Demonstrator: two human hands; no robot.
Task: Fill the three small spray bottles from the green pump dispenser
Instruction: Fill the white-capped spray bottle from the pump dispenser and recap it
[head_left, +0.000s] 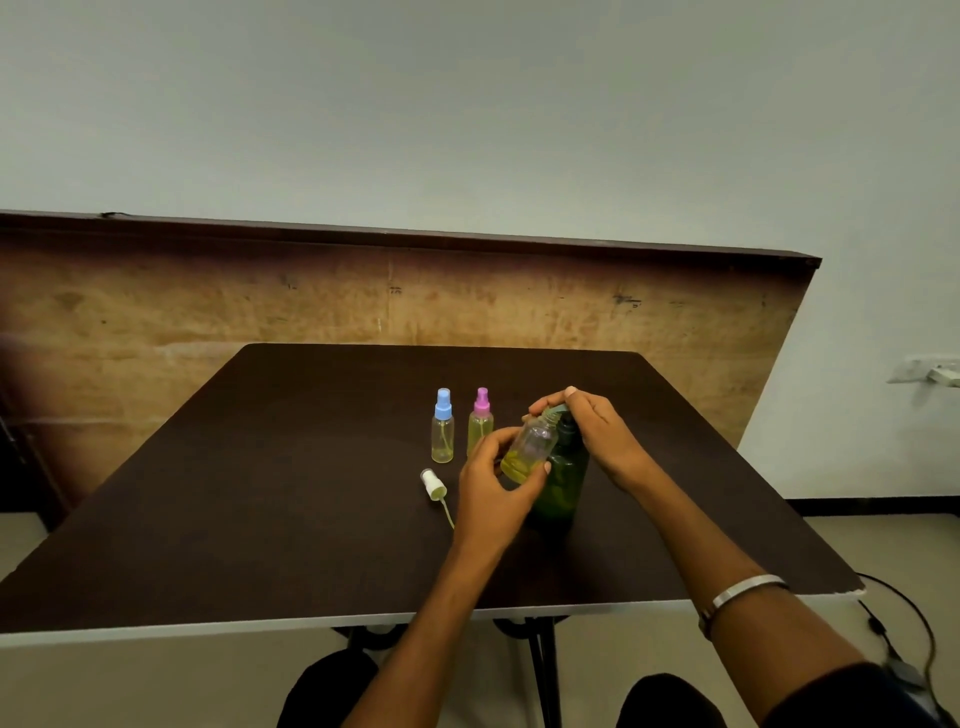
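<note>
On the dark worktop (311, 493), near its middle, the left hand (493, 483) holds a small open bottle (530, 449), with the fingers and thumb curled round its lower half. The bottle is tilted, its open neck under the spout of the green pump dispenser (563, 478), which stands upright just behind it. The right hand (597, 431) lies over the pump head, fingers bent on it; I judge that it presses down.

The small bottle is clear thin plastic with a little yellow-green liquid at the bottom. It looks very light and probably a bit soft, so a hard squeeze could dent it or push liquid out. The body looks smooth and may become slippery if liquid runs down. The lower body seems the best place to hold, because the neck stays free there. The dispenser seems heavier and more stable, but a press from the side could tip it.

Two other small bottles stand to the left, one with a blue cap (443, 426), one with a pink cap (480, 421); both already hold liquid. A white spray cap (434, 484) with its thin tube lies beside the left hand.
</note>
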